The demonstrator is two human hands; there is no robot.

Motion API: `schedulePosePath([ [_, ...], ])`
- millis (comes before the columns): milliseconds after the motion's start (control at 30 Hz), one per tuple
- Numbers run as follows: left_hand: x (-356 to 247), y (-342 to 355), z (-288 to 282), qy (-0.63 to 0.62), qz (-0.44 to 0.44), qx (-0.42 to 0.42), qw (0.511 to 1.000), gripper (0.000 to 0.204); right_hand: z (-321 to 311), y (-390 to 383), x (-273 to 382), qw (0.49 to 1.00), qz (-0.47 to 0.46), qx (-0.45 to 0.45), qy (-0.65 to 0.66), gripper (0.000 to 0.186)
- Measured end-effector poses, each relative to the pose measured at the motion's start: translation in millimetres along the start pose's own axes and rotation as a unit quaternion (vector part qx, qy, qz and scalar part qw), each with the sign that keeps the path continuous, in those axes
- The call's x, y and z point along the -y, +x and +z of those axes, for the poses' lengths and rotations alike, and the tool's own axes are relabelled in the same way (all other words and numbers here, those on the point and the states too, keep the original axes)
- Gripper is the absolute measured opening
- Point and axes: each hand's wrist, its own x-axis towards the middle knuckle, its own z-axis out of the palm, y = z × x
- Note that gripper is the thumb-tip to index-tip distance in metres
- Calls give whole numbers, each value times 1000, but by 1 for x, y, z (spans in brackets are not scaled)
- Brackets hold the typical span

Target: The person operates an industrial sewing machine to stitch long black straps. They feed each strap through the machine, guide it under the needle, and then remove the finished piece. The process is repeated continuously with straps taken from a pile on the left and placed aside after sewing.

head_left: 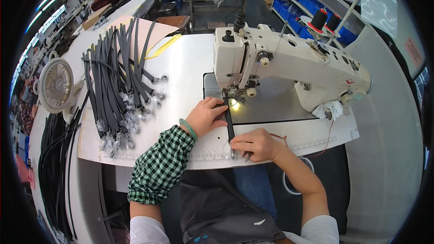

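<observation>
A narrow black strap [229, 124] runs from under the needle area of the white sewing machine [289, 56] toward me. My left hand [205, 116], below a green bangle [188, 129] and a checked sleeve cover [162, 165], has its fingertips and thumb closed against the strap just in front of the presser foot. Further down, my right hand [257, 144] pinches the strap near its close end. Something small, dark and pointed pokes out beneath the right fingers; I cannot make out what it is. A lamp lights the needle area, and the fingers partly cover the strap.
Several black straps with plastic-wrapped metal ends [110, 81] lie piled on the left. Beyond them stand a small fan [56, 85] and more hanging black strips [54, 162]. Black thread spools [319, 19] stand behind the machine. A ruler strip [208, 157] follows the table's front edge.
</observation>
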Motion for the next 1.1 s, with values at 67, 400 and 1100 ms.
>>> schedulePosePath([
  [67, 0, 1, 0, -3, 4, -4, 1000, 45, 1, -3, -5, 1000, 3, -11, -28, 32],
  [400, 0, 3, 4, -21, 14, -44, 999, 24, -13, 6, -22, 996, 30, 52, -68, 34],
  [1100, -14, 15, 3, 21, -109, -35, 993, 23, -31, -5, -37, 970, 93, -74, -214, 39],
])
